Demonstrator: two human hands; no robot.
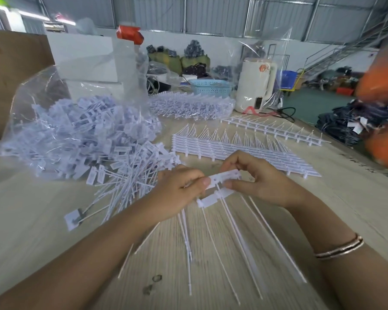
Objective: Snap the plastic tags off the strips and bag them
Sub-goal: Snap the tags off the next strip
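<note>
Both hands meet over the middle of the wooden table (43, 231). My left hand (179, 189) and my right hand (253, 180) each pinch an end of a short white strip of plastic tags (220, 184), whose thin tails hang down toward me. Loose snapped tags (126, 184) lie in a heap just left of my left hand. Behind that heap a clear plastic bag (72, 130) bulges with tags. Whole strips (233, 148) lie stacked beyond my hands, and one single strip (276, 128) sits farther back right.
Another bundle of strips in clear wrap (188, 106) lies at the back, beside a blue basket (211, 86) and a white kettle-like appliance (255, 86). White boxes (85, 59) stand behind the bag. Dark clothes (349, 121) and something orange (383, 142) sit at the right edge.
</note>
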